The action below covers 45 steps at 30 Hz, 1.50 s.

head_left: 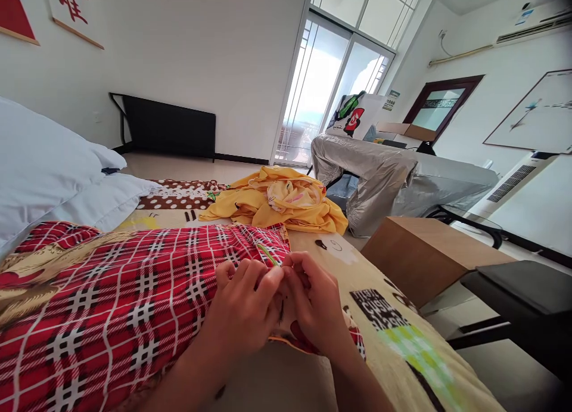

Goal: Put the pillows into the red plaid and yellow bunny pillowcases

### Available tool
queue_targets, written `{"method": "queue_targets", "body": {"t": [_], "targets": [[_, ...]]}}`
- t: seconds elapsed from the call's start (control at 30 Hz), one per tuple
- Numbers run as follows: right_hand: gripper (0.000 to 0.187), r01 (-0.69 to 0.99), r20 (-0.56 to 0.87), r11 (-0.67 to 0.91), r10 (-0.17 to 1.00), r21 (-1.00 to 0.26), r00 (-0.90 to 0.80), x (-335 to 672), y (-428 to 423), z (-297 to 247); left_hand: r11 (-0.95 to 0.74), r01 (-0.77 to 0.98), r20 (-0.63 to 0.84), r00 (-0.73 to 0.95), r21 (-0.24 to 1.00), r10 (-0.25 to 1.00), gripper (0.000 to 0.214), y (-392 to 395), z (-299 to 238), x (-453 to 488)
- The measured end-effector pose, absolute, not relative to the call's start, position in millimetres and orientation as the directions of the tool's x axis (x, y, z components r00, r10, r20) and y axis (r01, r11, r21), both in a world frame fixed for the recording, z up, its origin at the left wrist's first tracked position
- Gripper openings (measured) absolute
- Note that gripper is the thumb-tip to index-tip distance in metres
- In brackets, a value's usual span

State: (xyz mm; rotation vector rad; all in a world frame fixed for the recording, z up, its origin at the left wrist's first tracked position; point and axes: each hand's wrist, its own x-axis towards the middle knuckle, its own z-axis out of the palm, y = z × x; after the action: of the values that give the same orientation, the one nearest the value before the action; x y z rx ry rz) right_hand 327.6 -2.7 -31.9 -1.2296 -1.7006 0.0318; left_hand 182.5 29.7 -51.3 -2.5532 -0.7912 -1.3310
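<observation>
A red plaid cloth cover point(147, 281) is spread across the bed, with a tan printed pattern at its left end. My left hand point(243, 304) rests over the cover's right part, its fingers curled and pinched. Close against its fingertips, my right hand point(315, 304) is also closed in a pinch. A thin green strip point(267, 254) lies over the plaid cloth and runs down to where the fingertips of both hands meet. The hands hide its near end. Below and between the wrists, an orange-edged part of the cloth shows.
A crumpled yellow cloth point(250, 194) lies farther back on the beige patterned bedspread point(357, 269). White bedding point(53, 161) is piled at left. To the right stand a cardboard box point(429, 251), a black stool-like seat point(518, 287) and a table under silvery sheeting point(388, 167).
</observation>
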Motion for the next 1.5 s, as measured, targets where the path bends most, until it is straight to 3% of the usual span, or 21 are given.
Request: {"method": "queue_targets", "body": {"t": [0.17,0.47,0.57,0.73,1.03,1.23,1.33,1.5], "targets": [[0.010,0.703,0.688,0.508,0.725,-0.497,-0.037,327.1,-4.4,-31.5,-0.840,0.466,0.729,0.467,0.278,0.500,0.015,32.2,-41.7,173.8],[0.011,0.721,0.720,0.553,0.685,-0.417,-0.109,320.1,-8.9,-29.6,-0.873,0.383,0.718,0.511,0.301,0.472,0.040,40.2,-40.1,162.3],[0.011,0.718,0.716,0.567,0.685,-0.404,-0.138,319.1,-11.4,-28.3,-0.875,0.293,0.652,0.585,0.385,0.482,0.031,41.3,-37.8,159.5],[0.012,0.728,0.728,0.578,0.666,-0.369,-0.160,317.9,-10.7,-27.7,-0.838,0.291,0.549,0.649,0.461,0.527,0.022,44.6,-36.2,157.7],[0.014,0.778,0.609,0.540,0.747,-0.320,-0.268,321.5,-10.7,-28.2,-0.809,0.348,0.590,0.557,0.474,0.585,0.025,50.8,-43.6,162.1],[0.006,0.781,0.618,0.545,0.737,-0.306,-0.273,323.7,-9.5,-29.6,-0.726,0.354,0.561,0.467,0.589,0.683,0.025,58.2,-46.7,164.5],[0.006,0.762,0.638,0.597,0.694,-0.250,-0.334,324.3,-13.3,-29.0,-0.728,0.331,0.567,0.466,0.601,0.679,0.023,58.9,-47.6,164.7],[0.011,0.761,0.548,0.642,0.670,-0.091,-0.500,324.0,-15.2,-29.7,-0.733,0.316,0.573,0.469,0.602,0.672,0.022,59.4,-47.8,164.9]]}}
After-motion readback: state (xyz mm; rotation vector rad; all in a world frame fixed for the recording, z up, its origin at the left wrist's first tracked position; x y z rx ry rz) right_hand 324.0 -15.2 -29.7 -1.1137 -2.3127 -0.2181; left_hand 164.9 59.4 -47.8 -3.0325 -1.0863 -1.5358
